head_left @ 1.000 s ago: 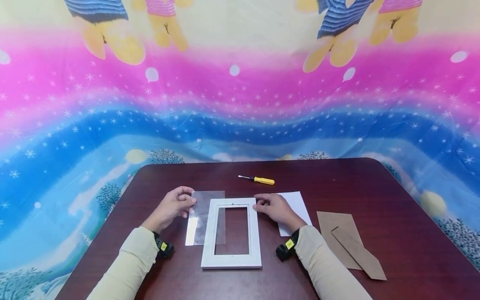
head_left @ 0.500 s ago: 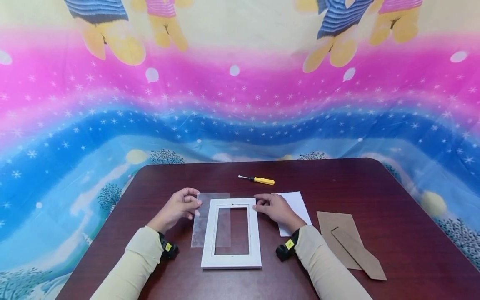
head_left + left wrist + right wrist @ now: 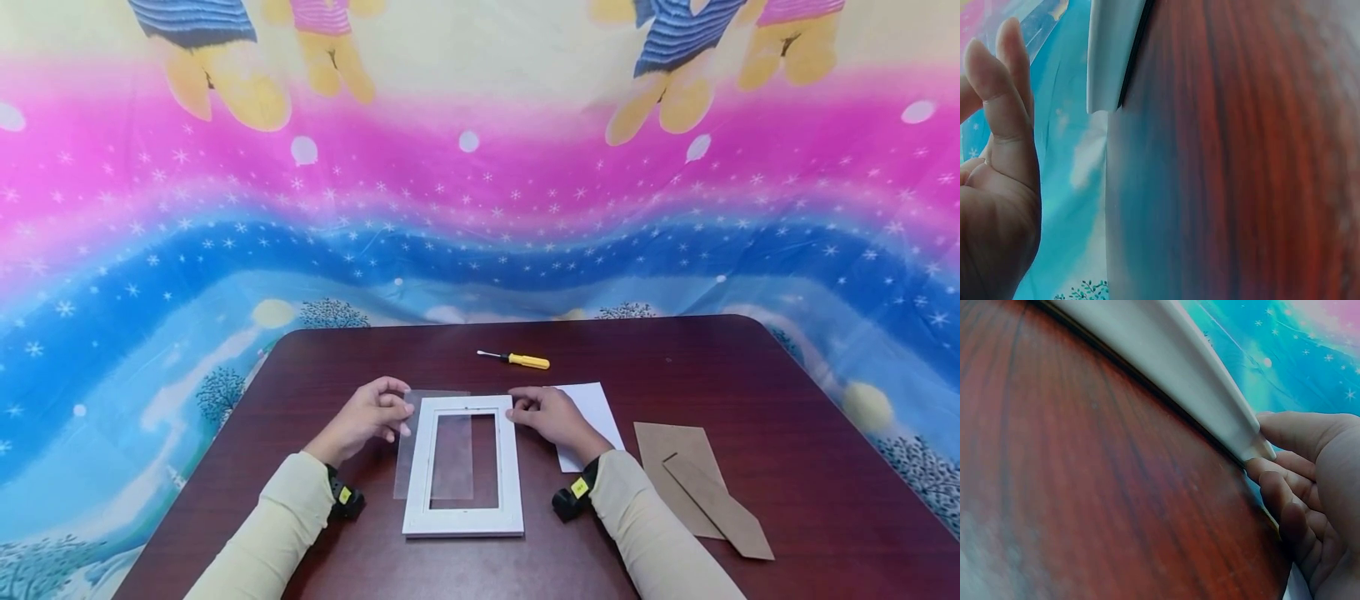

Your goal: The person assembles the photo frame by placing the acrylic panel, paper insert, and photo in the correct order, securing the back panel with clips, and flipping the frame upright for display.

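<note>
Pinches the clear sheet (image 3: 452,457) by its upper left edge with the left hand (image 3: 367,418), overlapping the white picture frame (image 3: 507,467); clamps the frame's upper right corner with the right hand (image 3: 551,412). Expect light, thin, probably slippery handling; take opposite edges.

A hand could pass over bare table (image 3: 457,575) in front of the frame (image 3: 510,475), or beyond the frame, short of the screwdriver (image 3: 528,362). Left of the frame, the left hand (image 3: 371,418) and the overlapping sheet (image 3: 408,467) obstruct. The right hand (image 3: 551,414) blocks the frame's far right corner; paper (image 3: 594,421) and boards (image 3: 678,450) lie farther right.
</note>
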Tool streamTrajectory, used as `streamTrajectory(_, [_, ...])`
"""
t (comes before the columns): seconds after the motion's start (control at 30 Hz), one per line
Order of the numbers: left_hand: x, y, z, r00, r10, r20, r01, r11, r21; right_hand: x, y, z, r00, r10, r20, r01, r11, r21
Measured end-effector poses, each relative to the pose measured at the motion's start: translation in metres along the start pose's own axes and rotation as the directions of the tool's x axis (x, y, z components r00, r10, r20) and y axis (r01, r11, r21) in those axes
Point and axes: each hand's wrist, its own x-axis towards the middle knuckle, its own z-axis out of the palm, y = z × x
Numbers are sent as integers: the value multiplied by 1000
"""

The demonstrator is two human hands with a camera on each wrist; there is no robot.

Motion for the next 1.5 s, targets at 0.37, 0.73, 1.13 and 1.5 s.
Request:
streamTrajectory(0.37, [4, -1, 7, 1000, -1, 22, 0, 1000, 19, 1, 0, 1, 1000, 9, -3, -9, 1000, -5])
streamTrajectory(0.73, [9, 2, 14, 1000, -11, 30, 10, 1000, 19, 1, -1, 1, 1000, -7, 2, 7, 1000, -13])
streamTrajectory(1.13, [13, 3, 21, 998, -34, 50, 33, 999, 21, 0, -2, -1, 1000, -3, -3, 3, 1000, -18])
streamTrajectory(1.5, [13, 5, 26, 996, -51, 68, 49, 998, 24, 1, -1, -1, 1000, -1, 7, 1, 1000, -16])
